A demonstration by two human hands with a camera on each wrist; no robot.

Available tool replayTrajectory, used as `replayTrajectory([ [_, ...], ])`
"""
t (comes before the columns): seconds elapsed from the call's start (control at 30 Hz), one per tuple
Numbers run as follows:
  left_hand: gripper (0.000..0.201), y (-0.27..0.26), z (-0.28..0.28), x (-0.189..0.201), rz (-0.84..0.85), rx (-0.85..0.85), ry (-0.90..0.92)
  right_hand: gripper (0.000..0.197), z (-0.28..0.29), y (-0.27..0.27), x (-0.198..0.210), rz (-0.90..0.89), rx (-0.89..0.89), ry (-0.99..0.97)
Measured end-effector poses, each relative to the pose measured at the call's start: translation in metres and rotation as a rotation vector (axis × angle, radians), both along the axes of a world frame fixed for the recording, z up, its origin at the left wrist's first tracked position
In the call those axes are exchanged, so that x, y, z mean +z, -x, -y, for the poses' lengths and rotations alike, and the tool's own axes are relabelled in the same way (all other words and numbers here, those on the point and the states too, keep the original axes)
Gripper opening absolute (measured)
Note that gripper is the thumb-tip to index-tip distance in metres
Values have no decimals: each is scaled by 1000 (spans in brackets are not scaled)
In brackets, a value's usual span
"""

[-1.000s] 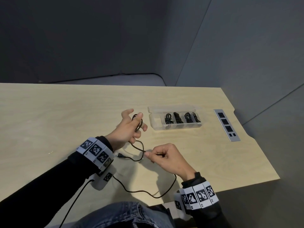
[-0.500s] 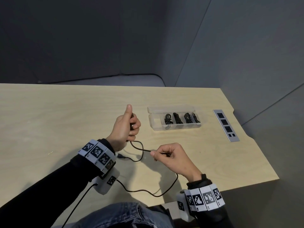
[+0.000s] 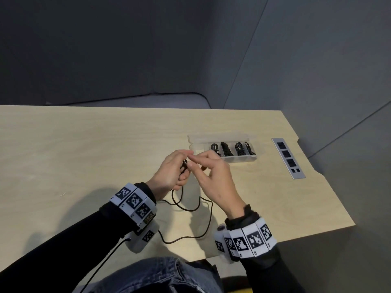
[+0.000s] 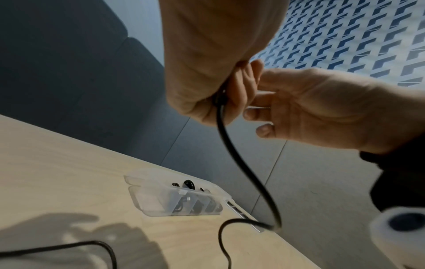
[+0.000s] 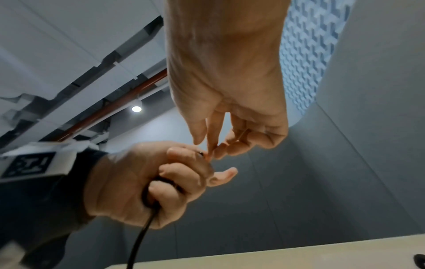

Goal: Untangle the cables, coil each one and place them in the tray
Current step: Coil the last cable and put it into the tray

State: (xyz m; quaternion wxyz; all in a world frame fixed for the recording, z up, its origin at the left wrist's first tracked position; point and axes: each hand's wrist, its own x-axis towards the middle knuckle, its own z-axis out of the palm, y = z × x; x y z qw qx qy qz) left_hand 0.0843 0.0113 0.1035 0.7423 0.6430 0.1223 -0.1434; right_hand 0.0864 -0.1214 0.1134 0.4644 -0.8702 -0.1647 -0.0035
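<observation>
Just in front of the clear tray (image 3: 259,152), seen from your head camera, both your hands are raised over the wooden desk (image 3: 84,149): your left hand (image 3: 171,173) has its fingers curled round a small coil of the black cable (image 3: 191,209), and your right hand (image 3: 213,176) meets it fingertip to fingertip, thumb and forefinger pinched at the top of that coil; the loose rest of the cable hangs from your left fist and lies in open loops on the desk nearer to you than the tray, running toward the desk's near edge; four dark coiled cables (image 3: 232,149) already sit in the tray's right-hand compartments, the leftmost compartment shows none, and a grey socket strip (image 3: 288,157) is let into the desk right of the tray; from your left wrist camera, the left hand (image 4: 207,76) grips the cable (image 4: 241,163), which drops out of the fist and curves down to the desk in front of the tray (image 4: 161,198), with the right hand (image 4: 322,109) just beside it, fingers bent toward it; from your right wrist camera, the right hand (image 5: 225,109) pinches at the top of the left hand (image 5: 142,182), though whether it actually holds the cable (image 5: 140,242) there is too small to tell
</observation>
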Motion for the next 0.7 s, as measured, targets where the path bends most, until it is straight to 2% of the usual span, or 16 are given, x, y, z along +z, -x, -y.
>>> replayTrajectory([
  [0.07,44,1,2,0,6,-36,-15,15,-4,-3,-3,-45,-6,41],
  [0.17,58,3,-2,2,21,-122,-48,14,-6,-6,-4,-174,19,-87],
  [0.23,60,4,-4,6,49,-208,-53,20,-5,-4,-2,-267,74,-190],
  [0.3,51,5,-5,9,48,-254,-50,21,-4,-4,0,-310,88,-259],
  [0.4,51,5,-7,10,33,-282,-59,17,-3,-4,0,-301,59,-274],
  [0.47,67,3,-6,9,72,-313,-57,15,-4,-4,-2,-283,29,-266],
  [0.57,78,2,-2,10,85,-327,-129,14,-5,-5,-5,-240,-54,-252],
  [0.7,64,2,1,8,37,-292,-178,13,-1,-9,-4,-202,-112,-276],
])
